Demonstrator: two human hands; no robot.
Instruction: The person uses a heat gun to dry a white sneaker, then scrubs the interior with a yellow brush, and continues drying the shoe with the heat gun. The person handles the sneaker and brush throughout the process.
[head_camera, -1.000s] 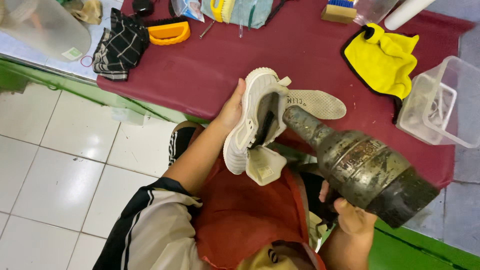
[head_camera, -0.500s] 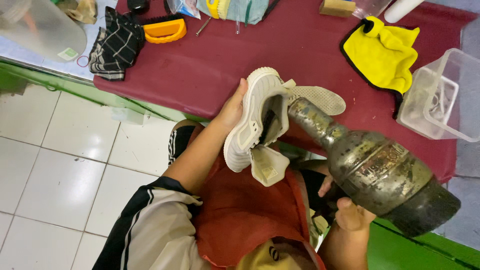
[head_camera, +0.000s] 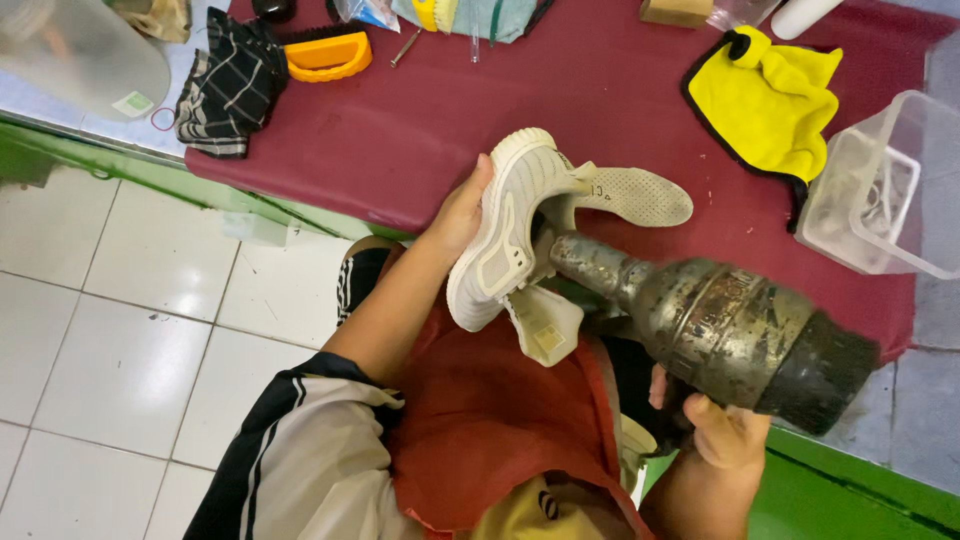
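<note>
The left hand (head_camera: 462, 212) is wrapped around a white sneaker (head_camera: 510, 228) and holds it up on its side, just over the near edge of the dark red table (head_camera: 420, 130). The right hand (head_camera: 728, 432) grips the handle of a worn, dirty heat gun (head_camera: 715, 325), and its nozzle pokes into the sneaker's opening. A white insole (head_camera: 640, 196) lies on the table just behind the sneaker, with a yellow cloth (head_camera: 770, 95) and a clear plastic box (head_camera: 885, 190) farther right.

Shoe-cleaning workshop: brushes (head_camera: 328, 55), cloths (head_camera: 768, 100), maroon-covered worktable (head_camera: 420, 130).
</note>
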